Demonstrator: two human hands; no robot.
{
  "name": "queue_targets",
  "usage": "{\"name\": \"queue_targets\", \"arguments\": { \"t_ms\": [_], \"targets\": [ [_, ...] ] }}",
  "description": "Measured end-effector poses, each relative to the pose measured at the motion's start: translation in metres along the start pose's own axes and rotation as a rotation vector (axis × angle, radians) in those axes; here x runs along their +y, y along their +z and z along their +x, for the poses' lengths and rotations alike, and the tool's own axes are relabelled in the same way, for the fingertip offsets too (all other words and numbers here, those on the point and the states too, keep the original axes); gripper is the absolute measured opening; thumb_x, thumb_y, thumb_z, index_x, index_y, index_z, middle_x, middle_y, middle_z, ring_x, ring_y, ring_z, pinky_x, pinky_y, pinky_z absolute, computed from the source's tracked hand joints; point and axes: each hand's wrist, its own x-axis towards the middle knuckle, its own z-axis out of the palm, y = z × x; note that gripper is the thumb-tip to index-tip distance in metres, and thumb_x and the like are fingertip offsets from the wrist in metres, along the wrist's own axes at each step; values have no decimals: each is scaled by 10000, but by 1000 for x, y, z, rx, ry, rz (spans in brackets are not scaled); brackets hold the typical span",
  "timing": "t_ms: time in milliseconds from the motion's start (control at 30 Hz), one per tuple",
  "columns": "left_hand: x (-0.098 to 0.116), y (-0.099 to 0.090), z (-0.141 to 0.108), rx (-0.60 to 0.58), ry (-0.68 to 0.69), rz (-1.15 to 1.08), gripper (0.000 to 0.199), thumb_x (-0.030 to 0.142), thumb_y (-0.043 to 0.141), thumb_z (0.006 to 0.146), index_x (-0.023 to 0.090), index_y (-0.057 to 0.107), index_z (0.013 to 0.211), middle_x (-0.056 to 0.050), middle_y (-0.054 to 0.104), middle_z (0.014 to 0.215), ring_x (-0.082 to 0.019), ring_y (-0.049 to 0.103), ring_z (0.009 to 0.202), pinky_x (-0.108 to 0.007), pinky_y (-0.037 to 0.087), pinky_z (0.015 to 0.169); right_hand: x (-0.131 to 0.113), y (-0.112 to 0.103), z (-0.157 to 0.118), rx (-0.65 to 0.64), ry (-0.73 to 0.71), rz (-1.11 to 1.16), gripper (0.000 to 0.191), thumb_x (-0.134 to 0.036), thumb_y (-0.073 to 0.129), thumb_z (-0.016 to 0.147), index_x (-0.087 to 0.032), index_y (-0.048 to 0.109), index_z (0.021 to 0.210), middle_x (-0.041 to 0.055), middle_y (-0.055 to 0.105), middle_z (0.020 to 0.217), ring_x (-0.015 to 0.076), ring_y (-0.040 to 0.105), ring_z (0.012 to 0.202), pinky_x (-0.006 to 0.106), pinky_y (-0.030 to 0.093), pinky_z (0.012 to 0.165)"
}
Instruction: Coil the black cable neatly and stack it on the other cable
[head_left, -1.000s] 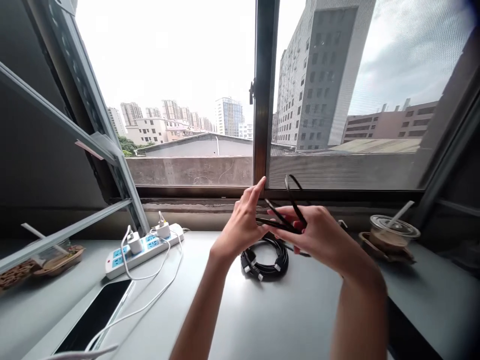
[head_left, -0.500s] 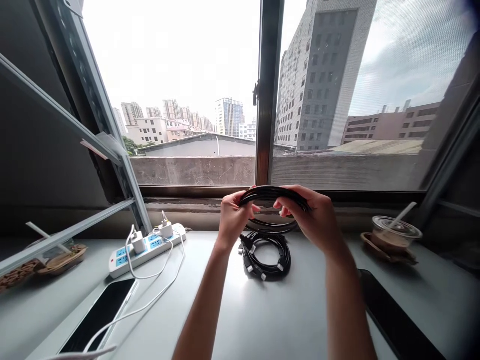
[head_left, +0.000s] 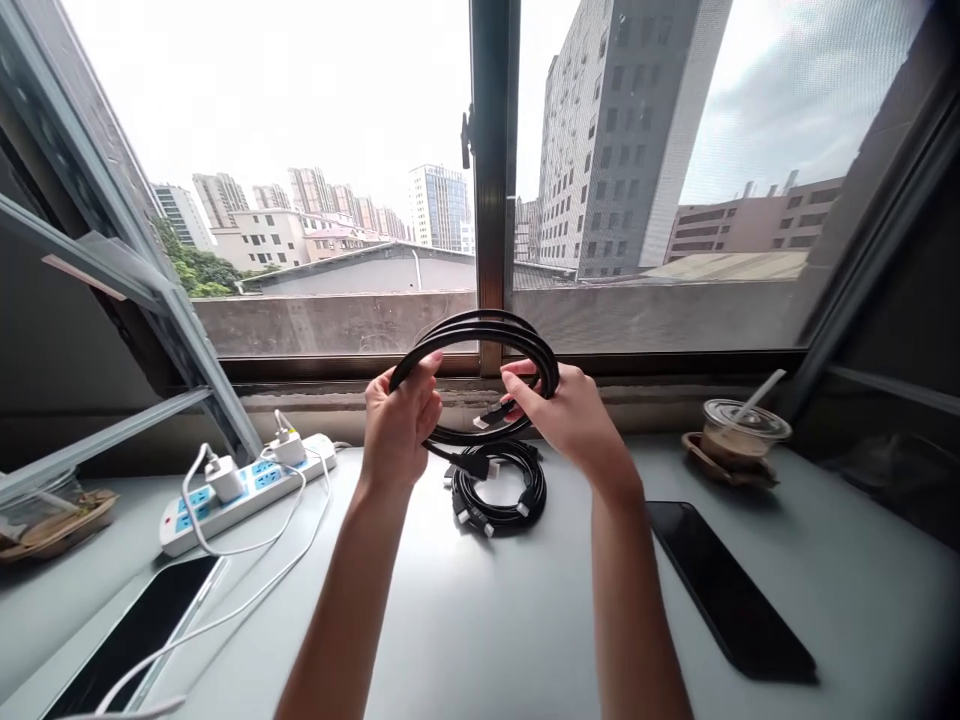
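Note:
A coiled black cable (head_left: 480,330) is held up in the air, its loops upright and facing me. My left hand (head_left: 401,425) is closed around the left side of the coil. On the right side, my right hand (head_left: 566,410) grips the same coil between thumb and fingers. Two plug ends hang free of the loops: one plug (head_left: 495,413) near the right fingertips and another plug (head_left: 478,464) lower down. Below, several more black cables (head_left: 532,510) lie coiled in a ring on the table, their plugs with pale tips pointing toward me.
A white power strip (head_left: 247,495) with white chargers and cords stands left. Phones lie at both sides, one dark phone (head_left: 731,590) right and another phone (head_left: 135,640) left. An iced drink cup (head_left: 742,430) sits in a cardboard holder at right. Metal shelf bars (head_left: 97,445) cross the left.
Both hands have turned the held coil from nearly flat to upright, so its loops show wider. Its plug ends now hang visible. The whole view has shifted, with things appearing further left.

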Motion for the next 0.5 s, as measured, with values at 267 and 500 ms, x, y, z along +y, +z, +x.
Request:
{"name": "queue_targets", "arguments": {
  "t_ms": [267, 500],
  "targets": [
    [-9, 1, 7, -274, -146, 9, 576, 349, 789, 618, 173, 253, 503, 127, 182, 378, 9, 145, 274, -137, 109, 285, -10, -14, -2, 155, -21, 86, 211, -389, 581, 841, -184, 622, 810, -15, 624, 536, 137, 584, 421, 226, 435, 449],
    [-18, -15, 21, -328, -101, 94, 564, 668, 658, 595, 184, 369, 591, 131, 207, 391, -2, 164, 267, -131, 154, 259, 10, -17, 4, -207, 56, 205, 446, -571, 580, 795, -160, 631, 959, -19, 589, 496, 146, 596, 496, 233, 422, 523]
  ]
}}
